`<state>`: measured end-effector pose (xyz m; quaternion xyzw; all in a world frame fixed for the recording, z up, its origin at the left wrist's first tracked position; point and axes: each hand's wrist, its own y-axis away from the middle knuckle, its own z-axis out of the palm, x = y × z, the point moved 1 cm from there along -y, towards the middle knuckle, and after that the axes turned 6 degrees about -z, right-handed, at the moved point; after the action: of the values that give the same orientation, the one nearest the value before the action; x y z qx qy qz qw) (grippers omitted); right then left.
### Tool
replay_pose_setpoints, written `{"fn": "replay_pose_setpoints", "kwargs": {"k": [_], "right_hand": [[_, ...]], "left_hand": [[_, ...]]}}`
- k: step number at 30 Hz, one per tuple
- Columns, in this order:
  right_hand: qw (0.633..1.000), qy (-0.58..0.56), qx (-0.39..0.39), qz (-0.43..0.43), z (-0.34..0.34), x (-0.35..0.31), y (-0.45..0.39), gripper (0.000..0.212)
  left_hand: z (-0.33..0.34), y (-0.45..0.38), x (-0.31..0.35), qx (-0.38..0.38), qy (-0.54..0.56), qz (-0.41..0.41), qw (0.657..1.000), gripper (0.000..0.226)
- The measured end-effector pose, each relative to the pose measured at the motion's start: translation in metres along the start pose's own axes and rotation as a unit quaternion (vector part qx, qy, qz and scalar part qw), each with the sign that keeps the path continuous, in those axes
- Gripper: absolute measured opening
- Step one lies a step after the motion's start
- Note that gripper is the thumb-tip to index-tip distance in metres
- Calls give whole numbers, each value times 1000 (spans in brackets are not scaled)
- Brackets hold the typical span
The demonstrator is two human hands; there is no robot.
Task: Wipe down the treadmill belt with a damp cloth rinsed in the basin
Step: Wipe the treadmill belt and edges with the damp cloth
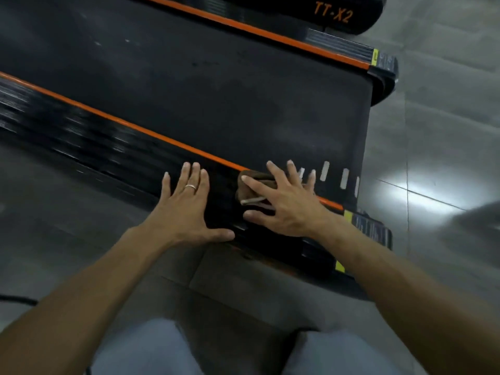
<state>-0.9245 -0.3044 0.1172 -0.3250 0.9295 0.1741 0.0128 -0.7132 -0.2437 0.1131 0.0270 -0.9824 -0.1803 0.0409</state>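
Your right hand lay flat with its fingers spread wide, pressing a bunched brown cloth onto the near side rail of the treadmill, just where the orange stripe meets the belt. Your left hand was beside it at nine o'clock, fingers straight and fanned, palm resting on the rail and holding nothing.

The main risk, as I judge it, was the cloth slipping out from under an open palm: nothing was curled round it, so a fast stroke could have left it behind or folded it over. Part of it sat on the rail and not on the belt, so a stroke along that line would have cleaned the trim and missed the belt. Weight on your left hand near the rail's outer edge could have slid off onto the floor.

Open room lay toward twelve and ten o'clock, where the belt ran wide and bare. At two o'clock the belt ended at the rear roller cover, close by. No basin was in view.
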Motion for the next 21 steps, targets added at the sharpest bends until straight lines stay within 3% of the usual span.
{"fn": "replay_pose_setpoints", "kwargs": {"k": [6, 10, 14, 18, 21], "right_hand": [[990, -50, 126, -49, 18, 29, 53, 46], [991, -51, 117, 26, 40, 56, 102, 50], [993, -2, 118, 27, 22, 24, 28, 49], [993, -21, 106, -46, 0, -48, -86, 47], [989, 2, 96, -110, -7, -60, -105, 45]], "left_hand": [[16, 7, -13, 23, 19, 5, 1000, 133], [20, 4, -17, 62, 33, 5, 998, 132], [18, 9, -26, 62, 61, 16, 996, 131], [17, 17, -43, 71, 50, -22, 996, 130], [16, 19, -52, 70, 33, -40, 996, 131]]}}
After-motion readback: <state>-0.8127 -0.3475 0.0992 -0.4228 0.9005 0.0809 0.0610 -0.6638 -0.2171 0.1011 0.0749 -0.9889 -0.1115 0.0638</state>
